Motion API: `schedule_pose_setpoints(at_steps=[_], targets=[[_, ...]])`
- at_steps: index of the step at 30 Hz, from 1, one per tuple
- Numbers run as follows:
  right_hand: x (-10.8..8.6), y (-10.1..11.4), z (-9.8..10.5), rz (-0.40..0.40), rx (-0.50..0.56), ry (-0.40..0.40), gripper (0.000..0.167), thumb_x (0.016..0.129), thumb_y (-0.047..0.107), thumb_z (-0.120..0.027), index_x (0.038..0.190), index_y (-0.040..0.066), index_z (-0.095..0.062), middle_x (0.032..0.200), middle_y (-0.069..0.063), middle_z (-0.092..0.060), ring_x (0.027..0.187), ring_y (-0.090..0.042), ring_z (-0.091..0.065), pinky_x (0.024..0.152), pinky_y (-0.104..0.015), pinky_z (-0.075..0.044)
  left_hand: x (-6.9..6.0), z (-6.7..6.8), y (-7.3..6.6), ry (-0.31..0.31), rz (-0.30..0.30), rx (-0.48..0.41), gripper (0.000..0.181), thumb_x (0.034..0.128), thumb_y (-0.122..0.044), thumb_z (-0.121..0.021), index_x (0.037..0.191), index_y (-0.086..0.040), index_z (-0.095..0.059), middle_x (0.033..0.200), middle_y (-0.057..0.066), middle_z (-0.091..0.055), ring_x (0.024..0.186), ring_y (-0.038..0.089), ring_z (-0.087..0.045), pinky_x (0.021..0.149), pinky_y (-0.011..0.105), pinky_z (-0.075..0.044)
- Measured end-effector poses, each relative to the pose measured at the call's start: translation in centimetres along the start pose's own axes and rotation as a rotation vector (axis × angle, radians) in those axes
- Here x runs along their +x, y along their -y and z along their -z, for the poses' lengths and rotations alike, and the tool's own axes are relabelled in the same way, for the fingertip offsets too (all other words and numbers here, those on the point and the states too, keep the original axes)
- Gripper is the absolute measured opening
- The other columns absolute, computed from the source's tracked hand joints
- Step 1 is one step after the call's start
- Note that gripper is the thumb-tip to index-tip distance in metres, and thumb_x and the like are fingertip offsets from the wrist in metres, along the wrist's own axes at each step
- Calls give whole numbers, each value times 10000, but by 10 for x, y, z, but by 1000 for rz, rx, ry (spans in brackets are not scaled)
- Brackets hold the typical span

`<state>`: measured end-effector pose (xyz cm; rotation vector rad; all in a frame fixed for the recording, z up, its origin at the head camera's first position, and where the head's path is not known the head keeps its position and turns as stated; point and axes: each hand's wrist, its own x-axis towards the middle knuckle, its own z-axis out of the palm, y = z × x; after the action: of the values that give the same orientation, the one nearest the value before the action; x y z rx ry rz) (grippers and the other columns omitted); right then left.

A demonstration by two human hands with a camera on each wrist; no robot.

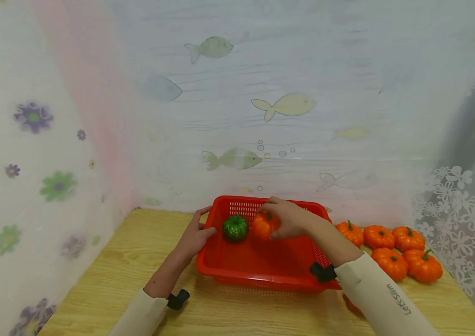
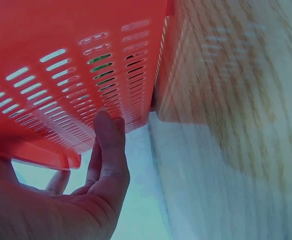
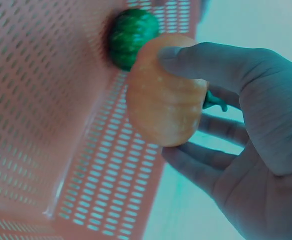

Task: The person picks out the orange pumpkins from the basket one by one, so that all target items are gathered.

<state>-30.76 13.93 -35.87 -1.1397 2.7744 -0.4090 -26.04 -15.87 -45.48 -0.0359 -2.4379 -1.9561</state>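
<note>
My right hand (image 1: 289, 218) grips a small orange pumpkin (image 1: 265, 226) over the far part of a red plastic basket (image 1: 258, 279). The right wrist view shows the thumb on one side of this pumpkin (image 3: 163, 100) and fingers around the other, with its green stem toward the palm. Just left of it, a green pumpkin (image 1: 235, 228) sits inside the basket by the left end. My left hand (image 1: 193, 239) holds the basket's left rim, thumb over the edge. In the left wrist view its fingers (image 2: 111, 150) reach along the slotted outer wall (image 2: 61, 75).
Several orange pumpkins (image 1: 389, 263) lie on the wooden table (image 1: 132, 261) to the right of the basket. Another one, near the front, is partly hidden by my right sleeve (image 1: 382, 291). A fish-printed sheet (image 1: 287, 140) hangs behind the table, and a flowered one (image 1: 31, 196) at left.
</note>
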Motion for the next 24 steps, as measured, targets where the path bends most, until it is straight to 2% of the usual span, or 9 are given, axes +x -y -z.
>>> schedule_pose_setpoints(at_steps=[7,13,17,24], targets=[[-23,5,8,58,25,-66,649,832,244,-859,1432,143,-634,1271,-27,-566,1074,-211,-560,941,-435,-545,1,1,2,-15,15,6,689,1010,-117,-608,1639,-210,-341,1256,237,-609,1062,362,-695,879,507,-635],[-49,11,9,72,65,-128,667,832,268,-851,1447,159,-619,1288,8,-562,1047,-171,-552,888,-396,-549,2,0,2,-12,17,13,685,1011,-122,-601,1638,-220,-344,1264,237,-614,1052,340,-697,889,507,-630],[-67,15,7,65,76,-180,681,844,274,-857,1470,191,-602,1360,15,-559,1078,-165,-561,884,-398,-561,2,0,1,-6,9,6,680,1019,-120,-589,1642,-219,-338,1276,253,-614,1060,356,-697,898,514,-626],[-99,22,4,49,88,-284,736,840,253,-893,1500,228,-568,1437,37,-527,1214,-202,-564,944,-473,-581,1,-1,0,-6,6,1,688,1019,-123,-590,1648,-216,-327,1283,272,-606,1063,355,-699,885,517,-628]])
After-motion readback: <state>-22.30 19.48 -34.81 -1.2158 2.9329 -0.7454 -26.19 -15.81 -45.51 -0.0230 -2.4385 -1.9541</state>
